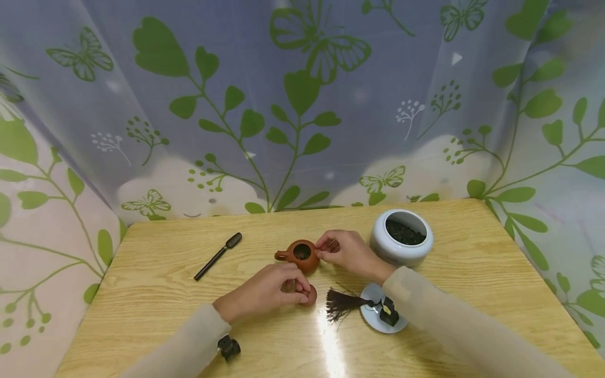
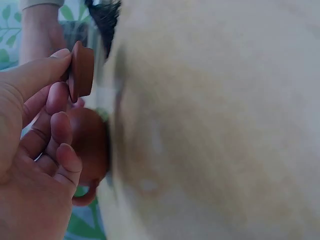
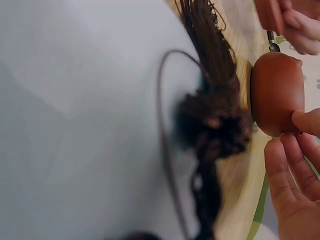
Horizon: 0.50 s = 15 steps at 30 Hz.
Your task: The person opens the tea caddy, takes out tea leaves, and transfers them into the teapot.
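A small reddish-brown teapot (image 1: 307, 265) stands uncovered on the table, its handle pointing left and dark contents visible through its round mouth. My left hand (image 1: 269, 291) pinches the matching lid (image 2: 85, 72) by its knob, in front of the teapot. In the left wrist view the lid is tipped on edge between thumb and fingers. At the teapot's right side, my right hand (image 1: 350, 252) pinches the spout. The right wrist view has the thumb pressed on the clay body (image 3: 277, 92) near the spout, the other fingertips close by.
Behind my right forearm stands a pale round jar (image 1: 397, 252) of dark tea leaves (image 1: 404, 232). A white saucer (image 1: 385, 326) with a black pendant (image 1: 388, 312) and brown tassel (image 1: 345, 304) lies partly under that forearm. To the left lies a black long-handled scoop (image 1: 217, 257).
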Tool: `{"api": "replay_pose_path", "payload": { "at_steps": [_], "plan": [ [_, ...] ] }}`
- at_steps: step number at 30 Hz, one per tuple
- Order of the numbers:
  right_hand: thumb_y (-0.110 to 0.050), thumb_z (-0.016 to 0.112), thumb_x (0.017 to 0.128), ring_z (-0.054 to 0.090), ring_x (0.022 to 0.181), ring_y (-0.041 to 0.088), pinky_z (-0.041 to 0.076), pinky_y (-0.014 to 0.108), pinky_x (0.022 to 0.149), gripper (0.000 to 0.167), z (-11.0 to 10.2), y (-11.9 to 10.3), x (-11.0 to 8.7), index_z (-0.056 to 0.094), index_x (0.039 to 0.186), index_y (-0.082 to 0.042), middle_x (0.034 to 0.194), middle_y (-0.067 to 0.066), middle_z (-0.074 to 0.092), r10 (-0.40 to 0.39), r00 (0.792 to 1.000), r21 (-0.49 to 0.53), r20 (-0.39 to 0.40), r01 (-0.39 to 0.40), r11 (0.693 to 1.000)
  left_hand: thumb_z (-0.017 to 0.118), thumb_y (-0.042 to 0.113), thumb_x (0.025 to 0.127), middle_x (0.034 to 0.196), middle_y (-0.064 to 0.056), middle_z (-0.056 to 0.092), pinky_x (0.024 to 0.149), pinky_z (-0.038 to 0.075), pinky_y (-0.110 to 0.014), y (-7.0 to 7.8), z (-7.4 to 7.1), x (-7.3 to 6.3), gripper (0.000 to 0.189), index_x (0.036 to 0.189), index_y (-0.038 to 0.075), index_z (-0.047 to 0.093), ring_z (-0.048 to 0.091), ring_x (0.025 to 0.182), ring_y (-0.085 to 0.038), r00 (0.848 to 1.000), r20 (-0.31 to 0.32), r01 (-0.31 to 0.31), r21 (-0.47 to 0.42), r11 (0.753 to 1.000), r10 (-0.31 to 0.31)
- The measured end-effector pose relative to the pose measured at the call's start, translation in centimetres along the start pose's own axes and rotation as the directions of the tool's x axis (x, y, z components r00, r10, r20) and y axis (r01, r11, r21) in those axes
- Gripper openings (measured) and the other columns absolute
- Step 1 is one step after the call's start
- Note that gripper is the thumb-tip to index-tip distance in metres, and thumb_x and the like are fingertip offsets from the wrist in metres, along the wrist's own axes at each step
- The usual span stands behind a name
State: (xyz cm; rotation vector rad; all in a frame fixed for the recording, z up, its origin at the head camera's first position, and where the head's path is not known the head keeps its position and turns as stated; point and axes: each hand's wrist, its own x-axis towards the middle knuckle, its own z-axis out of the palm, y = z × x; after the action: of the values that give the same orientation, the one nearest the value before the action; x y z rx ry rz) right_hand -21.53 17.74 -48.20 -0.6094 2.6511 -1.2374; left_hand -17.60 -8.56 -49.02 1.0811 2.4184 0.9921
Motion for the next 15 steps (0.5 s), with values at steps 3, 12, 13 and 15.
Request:
{"api": "replay_pose_path", "payload": {
  "at_steps": [3,12,13,15],
  "plan": [
    [-0.015,0.081,0.100,0.076,0.092,0.013,0.063,0.030,0.085,0.012,-0.1,0.2,-0.1,0.079,0.111,-0.010,0.102,0.002,0.081,0.005,1.000,0.003,-0.002,-0.005,1.000,0.080,0.035,0.102,0.109,0.018,0.071,0.089,0.054,-0.029,0.2,-0.8,0.3,0.011,0.111,0.030,0.078,0.063,0.102,-0.006,1.000,-0.023,-0.004,0.013,1.000,0.004],
    [-0.015,0.081,0.100,0.076,0.093,0.013,0.062,0.031,0.086,0.012,0.0,0.2,0.0,0.079,0.112,-0.010,0.102,0.003,0.081,-0.013,1.000,0.002,-0.001,0.013,1.000,0.083,0.028,0.100,0.096,0.012,0.067,0.075,0.053,-0.024,0.2,-3.5,1.1,0.013,0.111,0.025,0.078,0.060,0.086,-0.003,0.992,-0.128,0.007,0.014,1.000,-0.005],
    [-0.015,0.081,0.100,0.076,0.093,0.013,0.062,0.030,0.086,0.012,0.0,0.2,0.0,0.079,0.112,-0.010,0.102,0.002,0.081,-0.011,1.000,0.002,-0.001,0.011,1.000,0.083,0.027,0.100,0.097,0.012,0.068,0.075,0.054,-0.024,0.2,-3.8,1.2,0.013,0.111,0.024,0.078,0.060,0.085,-0.003,0.990,-0.139,0.005,0.020,1.000,-0.002],
    [-0.015,0.081,0.101,0.076,0.093,0.012,0.062,0.030,0.086,0.012,0.1,0.2,0.0,0.079,0.112,-0.011,0.102,0.001,0.081,-0.010,1.000,0.001,0.002,0.010,1.000,0.084,0.026,0.099,0.096,0.010,0.068,0.074,0.054,-0.024,0.0,-4.2,1.4,0.013,0.111,0.022,0.078,0.060,0.084,-0.003,0.987,-0.162,-0.002,0.034,0.999,0.008]
  ]
}}
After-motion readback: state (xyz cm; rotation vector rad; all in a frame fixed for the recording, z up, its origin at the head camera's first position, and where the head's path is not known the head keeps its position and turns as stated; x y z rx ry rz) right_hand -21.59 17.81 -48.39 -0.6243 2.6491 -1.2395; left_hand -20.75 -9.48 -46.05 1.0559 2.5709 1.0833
